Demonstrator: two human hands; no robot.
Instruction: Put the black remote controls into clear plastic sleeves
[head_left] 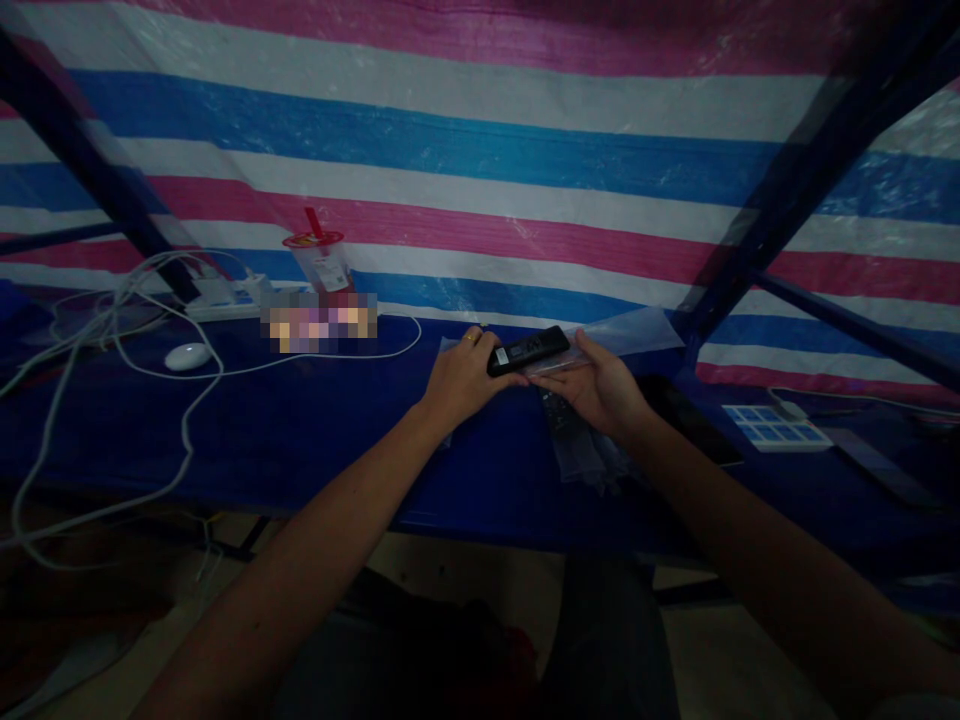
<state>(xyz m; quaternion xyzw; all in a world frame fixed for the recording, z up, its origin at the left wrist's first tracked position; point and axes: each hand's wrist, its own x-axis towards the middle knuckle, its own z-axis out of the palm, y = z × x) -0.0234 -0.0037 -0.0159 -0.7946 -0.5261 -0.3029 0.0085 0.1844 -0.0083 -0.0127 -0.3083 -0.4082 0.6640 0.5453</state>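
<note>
Head view looks down on a dark blue table (300,430) set against a tarp (480,160) striped in pink, white and blue. Both bare hands meet near the middle of the table's far side. Left hand (459,378), with a ring on one finger, closes its fingers around the near end of a black remote control (529,351), which lies almost level and points away to the right. Right hand (600,385) is curled under and around a clear plastic sleeve (559,362) that touches the remote's far end; whether the remote is partly inside the sleeve is hard to tell in the dim light. More clear plastic bags (585,455) with dark remotes inside lie on the table just below the right hand. Off to the left, well apart from the hands, stand a plastic cup (322,262) with a red lid and straw, a white power strip (225,300), a white mouse (187,355) and loose white cables (112,400). At the right lies a flat tray (776,428) with blue squares.
</note>
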